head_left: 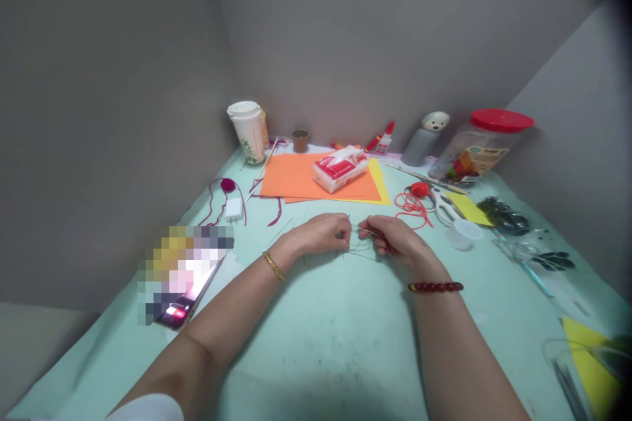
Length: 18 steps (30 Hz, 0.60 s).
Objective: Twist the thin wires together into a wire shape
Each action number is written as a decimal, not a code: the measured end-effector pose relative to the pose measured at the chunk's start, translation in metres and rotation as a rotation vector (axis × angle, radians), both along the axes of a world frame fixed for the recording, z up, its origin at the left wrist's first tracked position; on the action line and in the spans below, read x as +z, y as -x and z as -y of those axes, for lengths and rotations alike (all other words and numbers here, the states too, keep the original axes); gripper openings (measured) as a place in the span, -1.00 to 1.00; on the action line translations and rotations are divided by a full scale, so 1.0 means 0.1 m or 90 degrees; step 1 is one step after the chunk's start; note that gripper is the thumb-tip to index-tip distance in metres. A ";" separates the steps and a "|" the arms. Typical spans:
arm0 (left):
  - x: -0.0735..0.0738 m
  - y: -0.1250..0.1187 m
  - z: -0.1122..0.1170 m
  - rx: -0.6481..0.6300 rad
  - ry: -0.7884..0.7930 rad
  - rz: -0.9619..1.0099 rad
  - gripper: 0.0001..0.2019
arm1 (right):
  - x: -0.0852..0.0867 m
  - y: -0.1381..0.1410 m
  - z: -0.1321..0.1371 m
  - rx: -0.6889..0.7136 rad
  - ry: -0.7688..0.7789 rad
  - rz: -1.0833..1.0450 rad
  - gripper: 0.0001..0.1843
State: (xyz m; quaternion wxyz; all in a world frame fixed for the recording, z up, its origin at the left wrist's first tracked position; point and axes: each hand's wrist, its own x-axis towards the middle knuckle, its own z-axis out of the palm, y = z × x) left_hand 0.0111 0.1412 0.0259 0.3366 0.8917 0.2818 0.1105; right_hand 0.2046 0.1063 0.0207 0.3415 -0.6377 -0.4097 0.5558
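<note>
Thin dark cord or wire [363, 254] runs in loose loops between my two hands over the middle of the table. My left hand [323, 234], a gold bracelet at its wrist, is closed with the fingers curled in on a part of it. Facing it, my right hand [392, 237] pinches another strand between thumb and fingers; a dark red bead bracelet circles that wrist. A small gap separates the hands. The cord's exact material is too fine to tell, and its ends are partly hidden by my fingers.
Beyond my hands lie orange paper [286, 176] and a tissue pack [340, 169]. White-handled scissors [444, 206], red cord [415, 209] and a plastic cup [464, 234] sit right. A phone [192, 283] lies left, near a white charger [234, 209]. A paper cup [248, 135] and a red-lidded jar [474, 148] stand behind.
</note>
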 end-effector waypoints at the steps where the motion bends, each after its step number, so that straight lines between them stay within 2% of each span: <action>1: 0.00 0.00 0.00 -0.001 0.003 -0.008 -0.92 | 0.00 -0.01 0.00 -0.021 -0.015 0.014 -0.81; 6: -0.03 0.01 -0.01 0.001 0.045 -0.049 -0.92 | 0.04 -0.08 -0.01 -0.140 -0.054 0.077 -0.90; 10: -0.05 0.01 -0.01 0.034 0.058 -0.067 -0.81 | 0.09 -0.13 0.00 -0.201 -0.072 0.111 -0.94; 14: -0.07 0.00 -0.01 0.042 0.056 -0.076 -0.87 | 0.12 -0.18 0.00 -0.266 -0.106 0.104 -0.97; 18: -0.07 0.01 -0.01 0.028 0.051 -0.071 -0.92 | 0.05 -0.34 -0.04 -0.389 -0.141 0.086 -0.97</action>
